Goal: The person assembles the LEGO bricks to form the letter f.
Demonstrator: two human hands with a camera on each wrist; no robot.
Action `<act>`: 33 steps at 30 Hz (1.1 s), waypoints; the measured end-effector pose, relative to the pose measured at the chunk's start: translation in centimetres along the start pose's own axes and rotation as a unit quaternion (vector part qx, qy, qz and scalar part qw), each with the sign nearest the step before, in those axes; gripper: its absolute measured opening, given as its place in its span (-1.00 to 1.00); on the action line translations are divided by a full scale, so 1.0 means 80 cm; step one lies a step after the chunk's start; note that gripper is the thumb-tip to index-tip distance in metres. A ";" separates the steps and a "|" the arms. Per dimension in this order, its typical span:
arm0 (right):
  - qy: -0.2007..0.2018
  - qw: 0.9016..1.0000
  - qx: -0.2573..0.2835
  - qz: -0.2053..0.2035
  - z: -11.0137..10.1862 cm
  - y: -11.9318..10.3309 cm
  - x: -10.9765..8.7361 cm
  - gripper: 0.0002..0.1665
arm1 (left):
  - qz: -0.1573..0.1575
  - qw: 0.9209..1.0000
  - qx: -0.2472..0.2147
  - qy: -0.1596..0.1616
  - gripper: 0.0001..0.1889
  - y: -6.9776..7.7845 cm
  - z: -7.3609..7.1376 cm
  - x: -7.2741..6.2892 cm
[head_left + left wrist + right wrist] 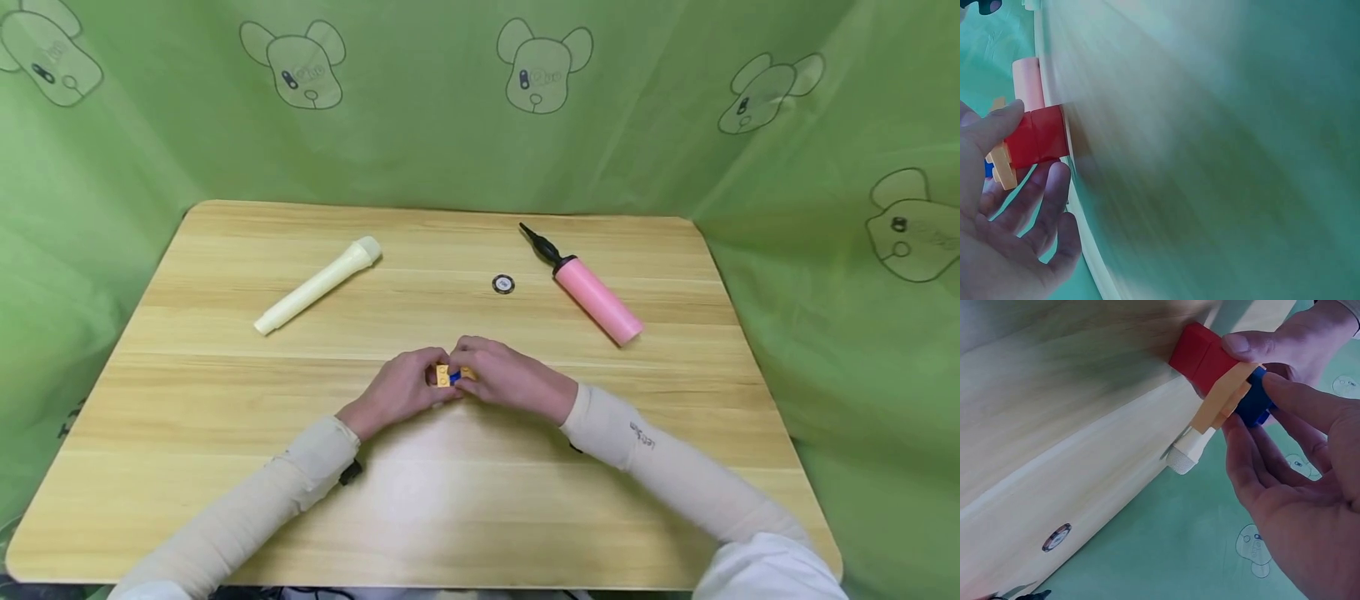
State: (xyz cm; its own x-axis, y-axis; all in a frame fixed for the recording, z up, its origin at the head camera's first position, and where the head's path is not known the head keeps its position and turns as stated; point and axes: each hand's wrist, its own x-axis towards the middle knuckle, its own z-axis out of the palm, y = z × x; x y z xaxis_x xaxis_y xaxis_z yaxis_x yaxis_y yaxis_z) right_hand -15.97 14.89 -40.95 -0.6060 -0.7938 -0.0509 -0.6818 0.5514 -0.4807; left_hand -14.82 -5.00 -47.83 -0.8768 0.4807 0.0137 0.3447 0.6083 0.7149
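Observation:
Both hands meet at a small stack of toy building bricks near the middle of the table. My left hand [397, 387] holds the stack by two red bricks [1038, 134], thumb on one side and fingers on the other. On the red bricks sits a wide yellow-orange brick [1225, 397], its studs showing in the head view. A blue brick [1254, 397] lies against its studded face, and my right hand [510, 375] pinches that blue brick between thumb and fingers. In the head view the right fingers hide part of the stack.
A cream toy microphone [318, 285] lies at the back left of the wooden table [225, 400]. Behind the hands is a black-and-white round chip [503, 284]. To its right lies a pink hand pump [598, 300] with a black nozzle. Green curtains [427, 125] surround the table.

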 end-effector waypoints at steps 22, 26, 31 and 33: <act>0.015 0.998 -0.050 0.036 -0.030 -0.002 -0.031 -0.69 | -0.008 1.000 0.007 0.001 -0.67 0.005 0.001 -0.001; 0.051 0.995 -0.067 0.050 -0.049 0.008 -0.060 -0.71 | -0.013 1.000 0.003 -0.003 -0.65 0.005 0.004 -0.002; 0.085 0.989 -0.082 0.088 -0.067 0.030 -0.100 -0.72 | -0.019 1.000 0.001 -0.002 -0.64 0.003 0.007 -0.002; 0.091 0.988 -0.084 0.097 -0.073 0.039 -0.114 -0.72 | -0.020 1.000 -0.001 0.002 -0.63 0.003 0.006 -0.002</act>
State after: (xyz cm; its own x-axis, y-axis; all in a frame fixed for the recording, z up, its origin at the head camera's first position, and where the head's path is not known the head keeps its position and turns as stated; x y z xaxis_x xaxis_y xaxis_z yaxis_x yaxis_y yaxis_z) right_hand -14.97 25.33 -36.90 -0.7853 -0.6180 0.0369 -0.5945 0.7361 -0.3236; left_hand -14.43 -4.66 -48.00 -0.8913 0.4532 -0.0112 0.3094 0.6262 0.7157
